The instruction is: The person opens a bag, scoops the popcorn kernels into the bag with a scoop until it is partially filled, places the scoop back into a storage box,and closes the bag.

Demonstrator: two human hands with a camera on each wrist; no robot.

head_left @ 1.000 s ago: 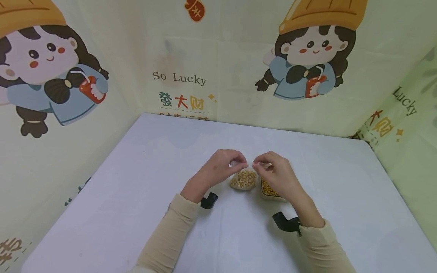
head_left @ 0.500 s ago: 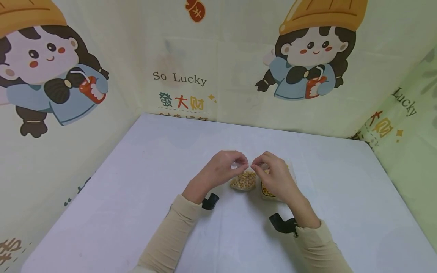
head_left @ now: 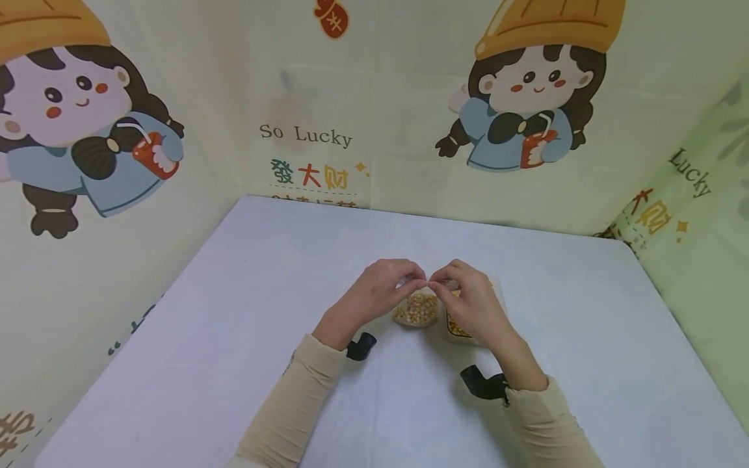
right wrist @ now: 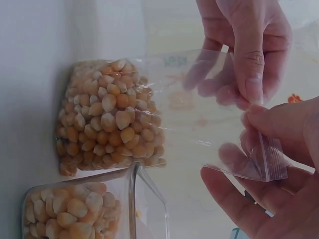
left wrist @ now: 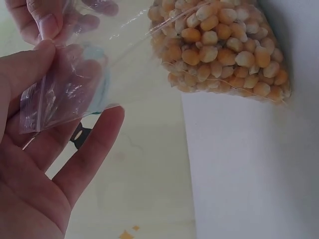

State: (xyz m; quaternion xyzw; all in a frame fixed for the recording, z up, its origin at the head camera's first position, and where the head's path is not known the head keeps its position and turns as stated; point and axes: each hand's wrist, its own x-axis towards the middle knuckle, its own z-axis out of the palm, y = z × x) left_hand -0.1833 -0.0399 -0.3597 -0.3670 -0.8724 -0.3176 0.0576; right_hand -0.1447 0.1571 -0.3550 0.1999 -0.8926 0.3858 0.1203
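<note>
A clear zip-lock bag [head_left: 417,311] stands on the table, its lower part filled with corn kernels [right wrist: 104,114]. My left hand [head_left: 380,289] pinches the bag's zip strip [left wrist: 41,107] between thumb and index finger. From the other side my right hand [head_left: 475,302] pinches the same strip, and the two hands' fingertips meet near its middle. Through the thin film in both wrist views some fingers show behind the bag. Beside the bag, partly under my right hand, sits a clear rectangular container [right wrist: 137,199] with more corn kernels in it.
The white table [head_left: 281,273] extends around the bag and container. A patterned cloth [head_left: 404,130] hangs along the back and sides. Black curved wrist mounts [head_left: 486,382] project from both sleeves, above the table surface.
My right hand has shifted slightly left, and its fingertips have come together with the left hand's at the bag's top. The bag and container stay in place.
</note>
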